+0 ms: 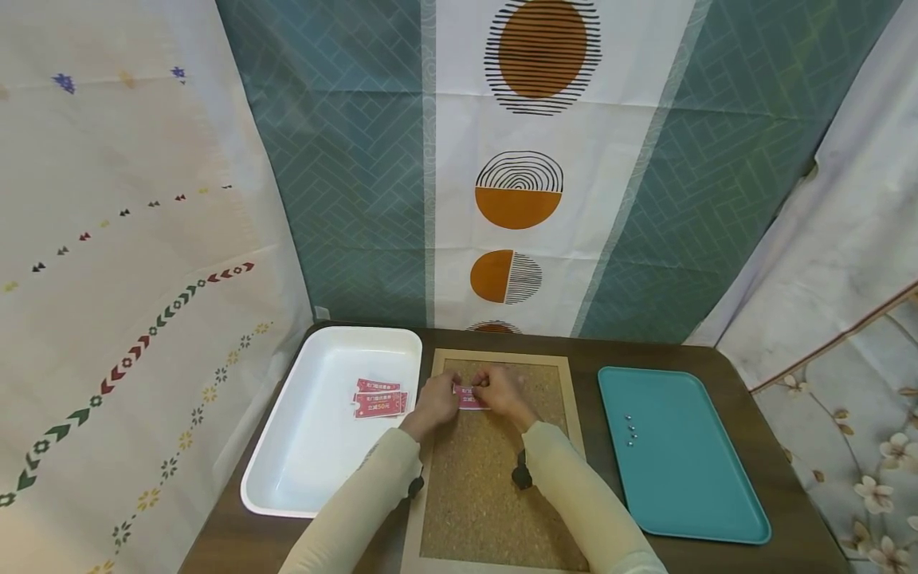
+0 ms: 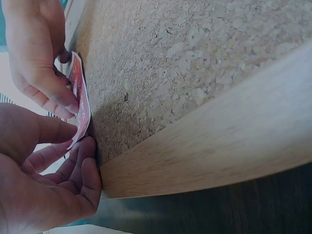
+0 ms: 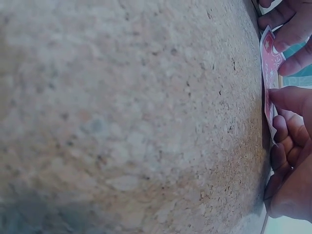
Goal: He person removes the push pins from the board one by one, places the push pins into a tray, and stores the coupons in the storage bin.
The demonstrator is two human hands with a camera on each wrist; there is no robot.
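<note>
Near the top of a wood-framed corkboard, both hands hold a red paper coupon with white edges and light lettering. My left hand pinches its left end, thumb on the printed face and fingers behind, as the left wrist view shows. At the other end, my right hand has its thumb on the face and curled fingers close behind. Seen from the right wrist, the coupon stands edge-on close over the cork. The fingers cover both ends of it.
Left of the board is a white tray with several matching coupons. On the right lies a teal tray with several tiny silver pieces. All rest on a dark wooden table before a patterned curtain.
</note>
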